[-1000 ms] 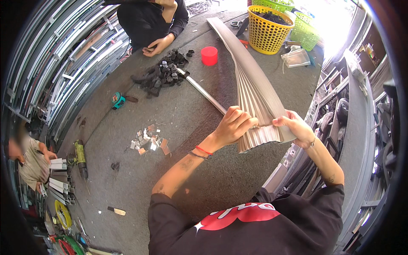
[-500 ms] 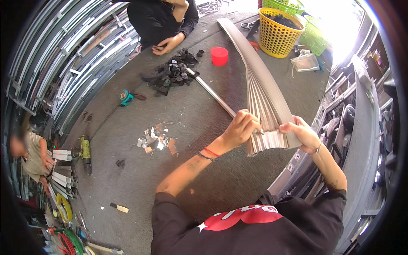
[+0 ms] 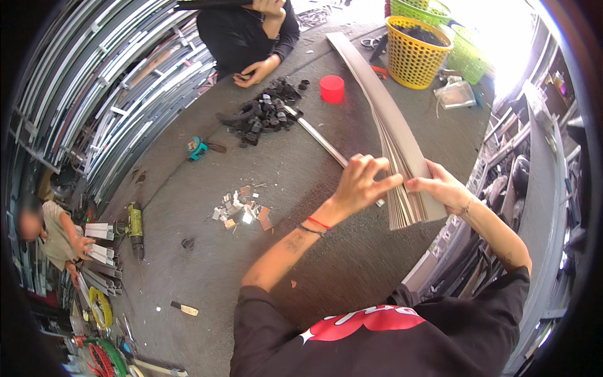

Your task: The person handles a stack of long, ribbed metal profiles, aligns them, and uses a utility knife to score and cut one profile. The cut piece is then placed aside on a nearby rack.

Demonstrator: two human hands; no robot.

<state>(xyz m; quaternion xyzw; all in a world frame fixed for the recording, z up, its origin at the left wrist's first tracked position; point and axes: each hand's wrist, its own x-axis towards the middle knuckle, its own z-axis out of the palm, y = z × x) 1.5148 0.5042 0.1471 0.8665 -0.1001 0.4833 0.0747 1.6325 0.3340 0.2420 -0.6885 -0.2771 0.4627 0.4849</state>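
A long grey-beige bundle of thin pleated screen [image 3: 402,135] runs from the far table down toward me, its folds slightly fanned at the near end. My right hand [image 3: 445,188] grips the near end from the right side, thumb on top. On the other side, my left hand [image 3: 364,182] has bent fingers set apart from the thumb, whose tip touches the edges of the folds. Beneath the left hand lies a thin metal bar [image 3: 320,138], reaching from a pile of small black parts [image 3: 264,116] to near the bundle.
A red cup-like container [image 3: 331,89] and a yellow basket [image 3: 416,56] stand farther off. Scraps [image 3: 242,208], a teal tape measure [image 3: 196,147], a green drill [image 3: 135,229] and a knife-like tool [image 3: 184,308] lie leftward. One person [image 3: 248,44] sits opposite; another [image 3: 59,235] is at left.
The pleats, spread wide before, are now gathered closer together. My left thumb and fingers have opened from a pinch at the folds. The whole view has shifted slightly.
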